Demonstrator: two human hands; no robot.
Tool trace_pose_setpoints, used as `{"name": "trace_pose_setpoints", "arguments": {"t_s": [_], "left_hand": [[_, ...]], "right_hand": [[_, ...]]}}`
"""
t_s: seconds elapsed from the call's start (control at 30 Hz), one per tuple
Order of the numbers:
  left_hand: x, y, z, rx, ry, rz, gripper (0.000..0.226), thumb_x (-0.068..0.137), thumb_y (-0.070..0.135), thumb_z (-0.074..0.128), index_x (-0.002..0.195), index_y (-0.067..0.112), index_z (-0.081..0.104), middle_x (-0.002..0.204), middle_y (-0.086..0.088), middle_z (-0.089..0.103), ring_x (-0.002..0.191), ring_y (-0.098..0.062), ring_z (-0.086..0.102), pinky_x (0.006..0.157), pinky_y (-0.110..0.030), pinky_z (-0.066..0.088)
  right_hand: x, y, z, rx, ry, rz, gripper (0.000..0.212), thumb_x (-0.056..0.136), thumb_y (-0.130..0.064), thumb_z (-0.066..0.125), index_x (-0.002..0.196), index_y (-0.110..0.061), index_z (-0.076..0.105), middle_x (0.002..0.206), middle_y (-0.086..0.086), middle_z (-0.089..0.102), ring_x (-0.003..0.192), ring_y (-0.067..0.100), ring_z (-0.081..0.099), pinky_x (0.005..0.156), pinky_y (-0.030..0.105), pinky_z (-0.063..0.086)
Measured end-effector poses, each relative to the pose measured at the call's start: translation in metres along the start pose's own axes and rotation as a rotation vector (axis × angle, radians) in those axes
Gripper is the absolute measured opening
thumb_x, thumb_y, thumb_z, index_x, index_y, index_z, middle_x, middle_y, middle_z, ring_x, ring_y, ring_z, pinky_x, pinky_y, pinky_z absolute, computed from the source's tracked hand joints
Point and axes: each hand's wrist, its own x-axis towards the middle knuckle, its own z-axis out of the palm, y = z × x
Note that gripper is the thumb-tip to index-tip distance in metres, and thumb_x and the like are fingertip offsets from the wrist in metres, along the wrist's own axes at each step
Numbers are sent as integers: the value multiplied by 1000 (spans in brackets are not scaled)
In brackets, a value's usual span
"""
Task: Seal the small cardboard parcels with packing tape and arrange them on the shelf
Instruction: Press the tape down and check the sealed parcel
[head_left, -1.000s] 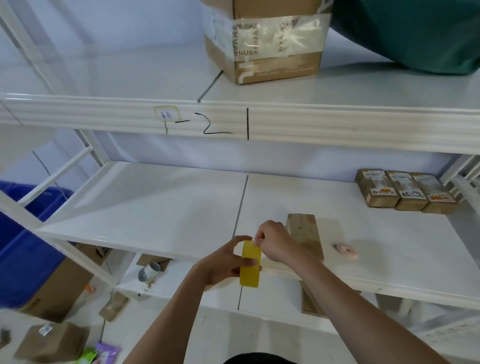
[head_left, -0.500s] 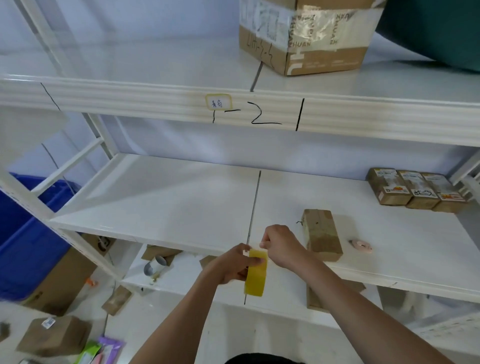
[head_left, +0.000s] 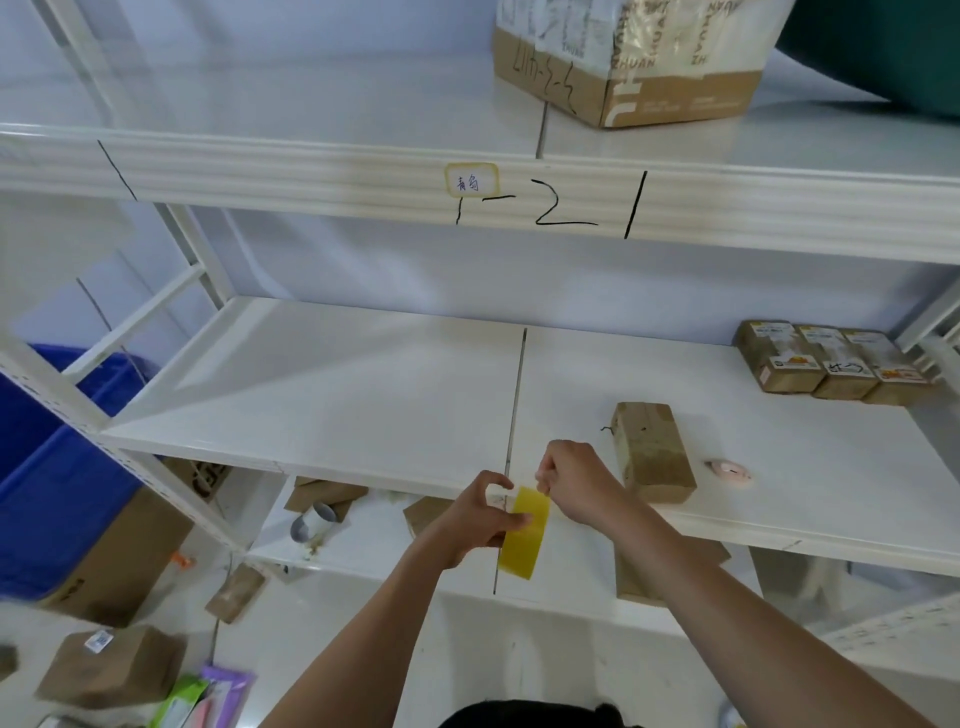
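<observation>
Tape roll (head_left: 522, 532) lower – both hands gripping.

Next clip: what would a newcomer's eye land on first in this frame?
The yellow tape roll, low at centre: the left hand grips it while the right hand pinches its top edge. Just right of the hands a lone parcel lies on the middle shelf, and three labelled parcels sit in a row at that shelf's far right.
</observation>
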Motion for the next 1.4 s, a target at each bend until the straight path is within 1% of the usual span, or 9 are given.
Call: {"name": "trace_pose_setpoints", "arguments": {"t_s": [0.27,0.43,0.57,0.67,0.73,0.9,1.03,1.2,1.4], "left_hand": [[9,-9,3,76,117,-28,38,88,19,78,113,20,50,111,-19,68,91,-27,72,81,-39,63],[13,-15,5,42,109,-38,41,87,25,80,115,17,52,107,-17,72,86,-24,74,82,-42,63],[13,-19,3,98,69,-60,48,82,31,84,116,22,51,105,-14,73,92,-28,75,80,-39,63],[10,-23,4,-12,-19,-84,52,81,18,85,120,18,50,107,-16,72,95,-28,75,85,-40,62],[13,-26,5,-5,31,-86,50,82,12,83,119,15,50,103,-15,72,90,-26,76,85,-41,62],[27,-23,3,102,135,-83,39,88,21,78,115,15,51,99,-13,72,82,-23,74,80,-39,63],[32,-24,3,155,166,-85,37,87,22,80,110,16,51,103,-17,71,90,-30,75,79,-40,63],[38,-38,6,135,122,-129,39,88,20,78,110,16,47,107,-17,70,82,-23,73,75,-34,63],[45,-50,6,103,99,-228,47,88,23,79,116,9,44,106,-18,71,86,-23,75,81,-35,63]], "right_hand": [[-7,-4,8,64,30,-45,12,97,-2,53,94,3,63,96,16,68,89,29,68,85,46,59],[-6,1,8,100,32,-48,16,99,-8,53,85,-16,56,99,6,68,93,20,66,77,31,54],[-1,11,5,153,27,20,13,100,-5,52,90,-11,58,104,9,70,93,20,67,71,23,47],[4,13,6,188,31,33,13,100,-4,50,92,-9,59,102,9,69,84,15,66,62,17,44],[7,14,9,187,24,29,12,99,-3,51,93,-7,61,102,9,69,86,16,66,61,16,42],[13,17,15,188,40,5,18,98,-3,53,84,-13,58,99,8,70,89,17,65,66,20,45],[19,25,21,178,48,19,20,98,-3,54,82,-15,57,96,7,70,89,18,66,74,25,49],[34,36,33,107,37,38,19,98,-2,50,87,-12,60,95,2,67,87,15,62,65,19,44],[59,42,45,58,24,86,16,96,1,59,97,-7,73,104,5,73,98,21,68,78,27,52]]}}
